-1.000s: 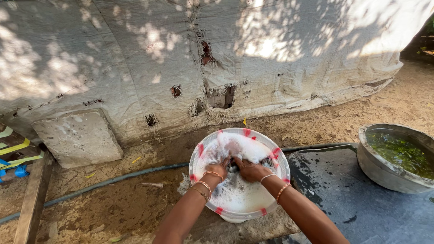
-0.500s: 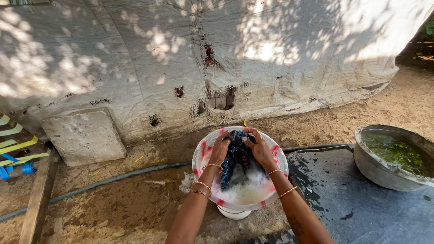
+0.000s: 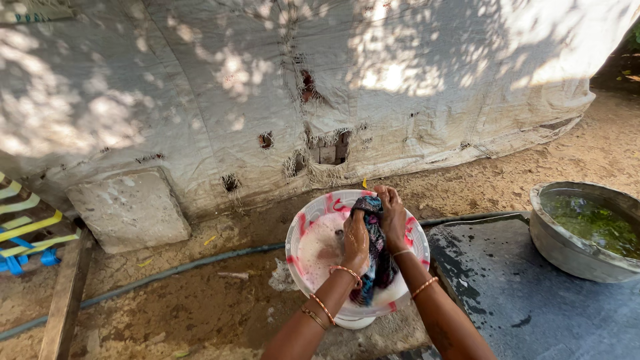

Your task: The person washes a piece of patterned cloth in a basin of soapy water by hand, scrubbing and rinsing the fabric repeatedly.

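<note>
Both hands were closed on the wet dark blue cloth [image 3: 375, 248], which was lifted above the soapy water in the white basin with red marks [image 3: 303, 230]. The right hand [image 3: 393, 217] gripped its upper end near the far rim, and the left hand [image 3: 356, 241] squeezed it just below, so the rest of the cloth hung down between the wrists toward the foam.

Count: 2 basins, one white plastic basin [image 3: 303, 230] at 6 o'clock, one metal basin [image 3: 557, 250] at 3 o'clock. 1 dark cloth [image 3: 380, 257]. 1 hose [image 3: 167, 272]. 1 stone slab [image 3: 130, 208] at 9 o'clock. 2 hands: left hand [image 3: 355, 241], right hand [image 3: 393, 217].
</note>
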